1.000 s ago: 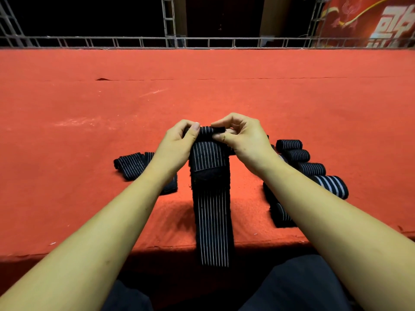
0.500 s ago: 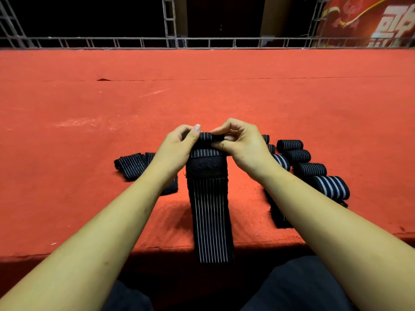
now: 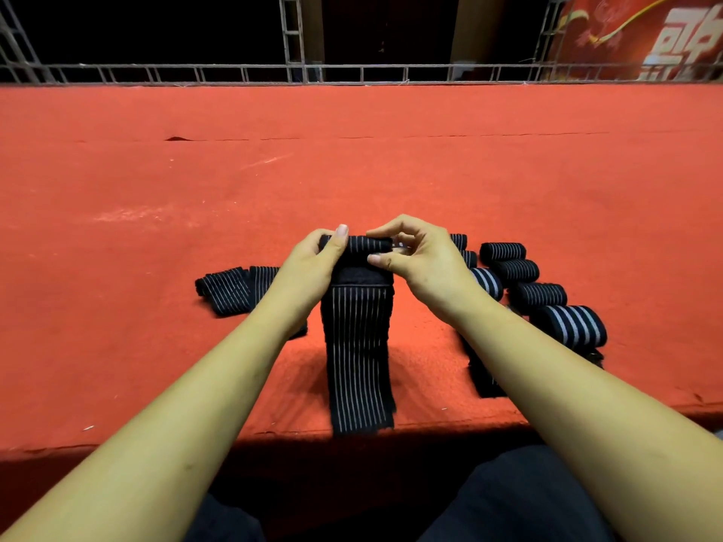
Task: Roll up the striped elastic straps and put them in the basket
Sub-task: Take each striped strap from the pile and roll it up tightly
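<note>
Grip of left hand point(image 3: 313, 266) and right hand point(image 3: 424, 264) on rolled end of striped strap point(image 3: 358, 346), finished rolls point(image 3: 540, 296) just beside.

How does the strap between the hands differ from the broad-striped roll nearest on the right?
The strap is rolled only at its far end, the rest lying flat; the broad-striped roll is fully wound. The strap has fine stripes; the roll has wide ones. The left hand and right hand grip the strap; the roll lies untouched. Both are black with pale stripes.
</note>
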### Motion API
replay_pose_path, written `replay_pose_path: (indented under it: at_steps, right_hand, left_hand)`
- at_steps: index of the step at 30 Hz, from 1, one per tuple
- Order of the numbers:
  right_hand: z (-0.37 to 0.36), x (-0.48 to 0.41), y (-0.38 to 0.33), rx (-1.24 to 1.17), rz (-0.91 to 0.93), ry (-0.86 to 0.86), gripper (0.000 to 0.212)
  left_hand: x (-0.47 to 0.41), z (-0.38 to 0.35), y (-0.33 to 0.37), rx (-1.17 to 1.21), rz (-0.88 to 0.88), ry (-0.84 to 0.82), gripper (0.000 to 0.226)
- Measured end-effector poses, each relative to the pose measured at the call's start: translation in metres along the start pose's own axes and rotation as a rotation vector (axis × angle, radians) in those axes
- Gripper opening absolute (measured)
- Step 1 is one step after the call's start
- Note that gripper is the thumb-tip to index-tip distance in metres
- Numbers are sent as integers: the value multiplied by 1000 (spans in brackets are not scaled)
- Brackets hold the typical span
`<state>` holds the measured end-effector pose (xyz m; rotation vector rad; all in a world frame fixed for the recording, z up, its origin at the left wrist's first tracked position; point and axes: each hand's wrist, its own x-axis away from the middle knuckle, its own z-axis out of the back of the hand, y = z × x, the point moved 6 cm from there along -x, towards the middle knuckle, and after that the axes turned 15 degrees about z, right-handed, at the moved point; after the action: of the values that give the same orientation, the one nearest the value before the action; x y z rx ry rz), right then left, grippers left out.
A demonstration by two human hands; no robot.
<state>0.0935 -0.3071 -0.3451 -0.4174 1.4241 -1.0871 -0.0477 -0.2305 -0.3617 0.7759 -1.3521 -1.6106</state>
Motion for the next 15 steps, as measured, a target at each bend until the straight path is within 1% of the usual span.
replay_pose_path:
  at_steps: [2, 5, 8, 11, 13, 15]
  right_hand:
    - [-2, 2, 0, -20, -4, -10, 16]
    - [-4, 3, 2, -41, -23, -14, 15]
    - [-4, 3, 6, -22, -34, -24, 21]
    - [-2, 3, 5, -2, -6, -22, 28]
    - [1, 3, 4, -4, 28, 10, 27]
    - [3, 4, 4, -14, 36, 33, 27]
  left_hand:
    - [0, 0, -3, 139, -6, -72, 24]
    - [0, -2, -6, 210, -60, -175, 12]
    - [4, -6, -5, 213, -124, -249, 23]
    - [5, -5, -3, 188, -145, -249, 31]
    - [3, -5, -5, 181, -102, -237, 30]
    - [1, -8, -9, 204, -7, -244, 24]
